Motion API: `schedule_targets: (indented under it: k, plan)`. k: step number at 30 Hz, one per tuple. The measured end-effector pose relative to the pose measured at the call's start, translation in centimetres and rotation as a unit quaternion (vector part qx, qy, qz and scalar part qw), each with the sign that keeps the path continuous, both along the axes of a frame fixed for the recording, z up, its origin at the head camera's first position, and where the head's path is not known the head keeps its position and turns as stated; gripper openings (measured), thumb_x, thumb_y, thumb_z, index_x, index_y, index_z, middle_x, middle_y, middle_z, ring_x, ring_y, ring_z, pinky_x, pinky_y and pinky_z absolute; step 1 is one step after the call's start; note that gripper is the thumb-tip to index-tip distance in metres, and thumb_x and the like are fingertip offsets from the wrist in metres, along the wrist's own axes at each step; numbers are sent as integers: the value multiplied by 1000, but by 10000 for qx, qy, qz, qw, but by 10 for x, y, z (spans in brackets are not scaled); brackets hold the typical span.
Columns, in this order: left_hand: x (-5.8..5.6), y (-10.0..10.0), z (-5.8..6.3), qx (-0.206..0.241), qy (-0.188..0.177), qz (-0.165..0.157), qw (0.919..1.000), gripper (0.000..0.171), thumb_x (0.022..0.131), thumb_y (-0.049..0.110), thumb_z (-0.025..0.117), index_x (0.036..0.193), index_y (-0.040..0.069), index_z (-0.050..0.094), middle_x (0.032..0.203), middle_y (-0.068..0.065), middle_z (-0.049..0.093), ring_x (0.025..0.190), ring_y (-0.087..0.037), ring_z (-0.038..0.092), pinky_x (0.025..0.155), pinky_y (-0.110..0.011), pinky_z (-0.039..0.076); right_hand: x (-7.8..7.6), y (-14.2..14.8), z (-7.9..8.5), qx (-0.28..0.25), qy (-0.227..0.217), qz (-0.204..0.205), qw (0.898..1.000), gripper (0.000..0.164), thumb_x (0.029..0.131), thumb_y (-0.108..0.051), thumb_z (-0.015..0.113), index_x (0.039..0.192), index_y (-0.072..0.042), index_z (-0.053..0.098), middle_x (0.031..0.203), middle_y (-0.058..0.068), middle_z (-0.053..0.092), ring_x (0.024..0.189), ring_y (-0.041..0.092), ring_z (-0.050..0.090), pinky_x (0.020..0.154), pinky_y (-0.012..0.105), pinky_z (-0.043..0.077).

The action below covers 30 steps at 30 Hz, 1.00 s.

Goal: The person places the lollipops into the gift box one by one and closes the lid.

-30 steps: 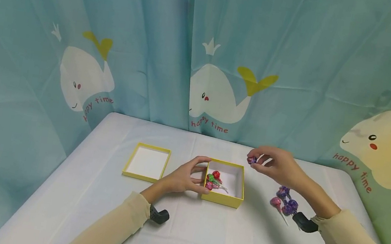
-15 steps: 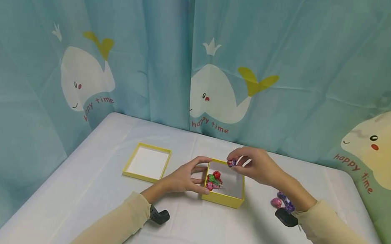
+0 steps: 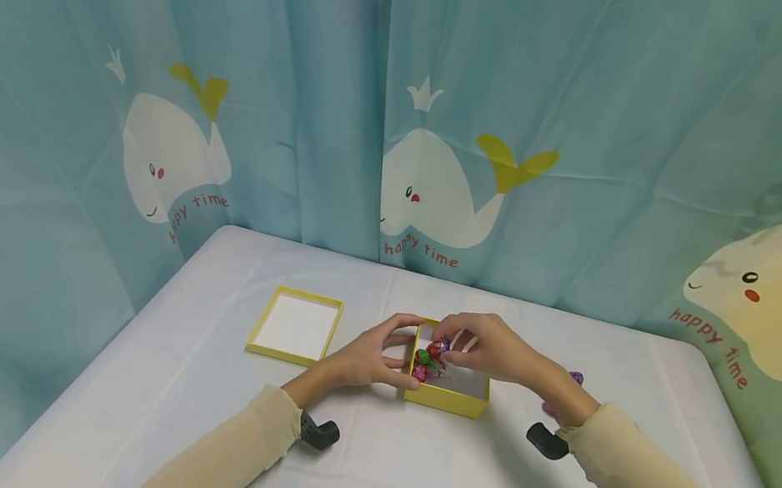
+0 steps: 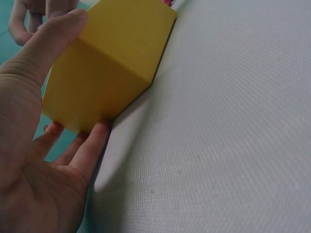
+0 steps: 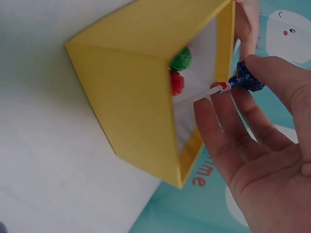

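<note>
A yellow box (image 3: 445,402) without its lid sits on the table, with several lollipops inside. Among these, a green lollipop (image 5: 181,59) and a red lollipop (image 5: 176,82) show in the right wrist view. My left hand (image 3: 368,354) grips the box from its left side, thumb on the near wall and fingers at the far one. Over the opening, my right hand (image 3: 497,349) pinches a lollipop with a blue-purple wrapper (image 5: 248,77) between thumb and fingers. Its white stick (image 5: 208,93) points toward the inside of the box.
The yellow-rimmed lid (image 3: 290,357) lies to the left, its white inside facing up. Right of the box, a purple lollipop (image 3: 576,377) and a pink one (image 3: 550,409) lie partly hidden by the right forearm. A whale-print curtain (image 3: 437,188) hangs behind the table (image 3: 401,482).
My right hand has carried the blue-purple lollipop leftward and lower, from right of the box to over its opening. The left hand stays in place on the box.
</note>
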State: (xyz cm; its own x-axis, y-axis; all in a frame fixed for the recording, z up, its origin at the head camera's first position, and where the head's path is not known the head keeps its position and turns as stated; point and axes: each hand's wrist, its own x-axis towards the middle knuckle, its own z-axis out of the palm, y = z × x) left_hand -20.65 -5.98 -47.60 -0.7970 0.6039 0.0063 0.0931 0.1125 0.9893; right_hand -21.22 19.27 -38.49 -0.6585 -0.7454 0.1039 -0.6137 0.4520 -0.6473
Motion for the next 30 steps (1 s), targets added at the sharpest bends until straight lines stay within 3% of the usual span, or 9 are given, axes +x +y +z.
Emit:
schedule_targets:
  k: [6, 13, 30]
  plan:
    - [1, 0, 2, 88, -42, 27, 9999, 91, 82, 9, 88, 155, 24, 36, 163, 1, 31, 149, -27, 36, 106, -34, 53, -2, -6, -15, 84, -130, 257, 9996, 20, 90, 1, 76, 109, -5, 73, 103, 1, 73, 85, 14, 71, 77, 36, 64]
    - [1, -1, 1, 29, 70, -35, 10000, 93, 82, 10, 88, 157, 23, 34, 164, 0, 29, 149, -27, 37, 104, -32, 54, -1, -10, -27, 179, -371, 394, 9984, 19, 91, -4, 77, 107, -11, 71, 104, -2, 71, 90, 17, 72, 80, 30, 63]
    - [0, 0, 0, 29, 29, -32, 10000, 90, 84, 10, 86, 157, 22, 34, 165, -4, 29, 149, -29, 36, 106, -35, 53, 0, -15, -37, 169, -369, 496, 9979, 18, 88, -4, 80, 104, -8, 73, 98, -2, 70, 83, 10, 67, 76, 30, 64]
